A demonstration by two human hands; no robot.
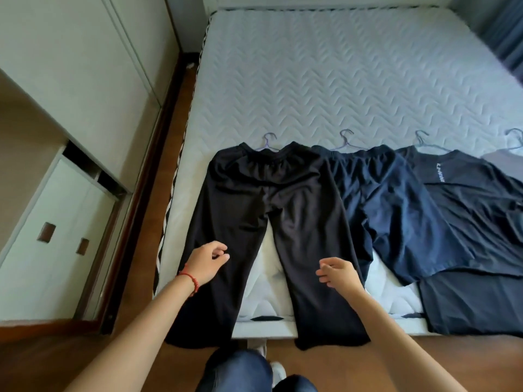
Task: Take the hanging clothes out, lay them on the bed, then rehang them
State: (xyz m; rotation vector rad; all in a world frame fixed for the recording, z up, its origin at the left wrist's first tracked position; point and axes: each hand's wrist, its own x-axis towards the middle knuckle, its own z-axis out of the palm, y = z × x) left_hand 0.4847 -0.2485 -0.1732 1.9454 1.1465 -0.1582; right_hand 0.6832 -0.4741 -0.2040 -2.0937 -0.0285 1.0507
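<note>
Black trousers [271, 222] lie flat on a quilted white mattress [339, 80], waistband away from the viewer w/ a wire hanger [268, 142] poking out at the top; both legs run toward the viewer and drape over the foot of the bed. Just beside them, to the right, lie navy shorts [396, 210] on a 2nd hanger [348, 140], overlapping the trousers' edge. Next right is a dark T-shirt [475, 199] w/ small white lettering near the neck, on a 3rd hanger [424, 140]. A grey garment [501, 159] on a 4th hanger [515, 140] is cut off at the frame's right edge.

Left hand [208, 263], red bead bracelet [189, 280] at the wrist, hovers over the trousers' left leg, fingers loosely curled, holding nothing. Right hand [338, 274] hovers over the other leg, fingers also relaxed and loosely curled, nothing in it. Can't tell if either touches the fabric.

Pale wardrobe doors [85, 80] stand at left; wood floor [42, 357] below. The person's knees in blue jeans [237, 372] show at bottom centre.
</note>
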